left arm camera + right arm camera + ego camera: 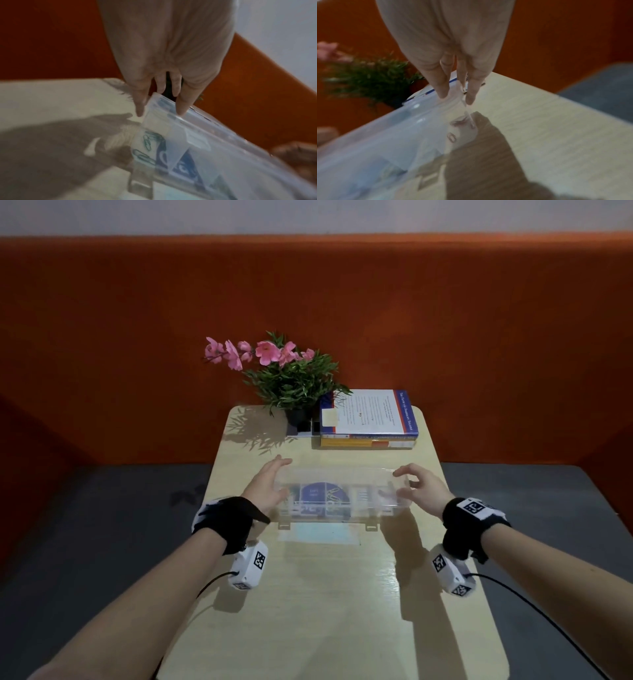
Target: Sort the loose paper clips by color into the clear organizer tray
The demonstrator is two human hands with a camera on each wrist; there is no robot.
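I have the clear organizer tray (pixel 337 497) between my two hands, at the middle of the pale wooden table (pixel 329 594). My left hand (pixel 265 487) lies against its left end, fingers (pixel 182 106) straight, thumb on the near side and fingertips on the lid edge. My right hand (pixel 419 486) meets the right end, its fingers (pixel 442 88) nearly straight and spread over the corner; I cannot tell whether either hand truly clasps. Green paper clips (pixel 148 140) and bluish paper clips (pixel 144 157) lie in the left-end compartments, just below my left fingertips. Behind the tray stand a flowering plant (pixel 291 378) and stacked books (pixel 368 419).
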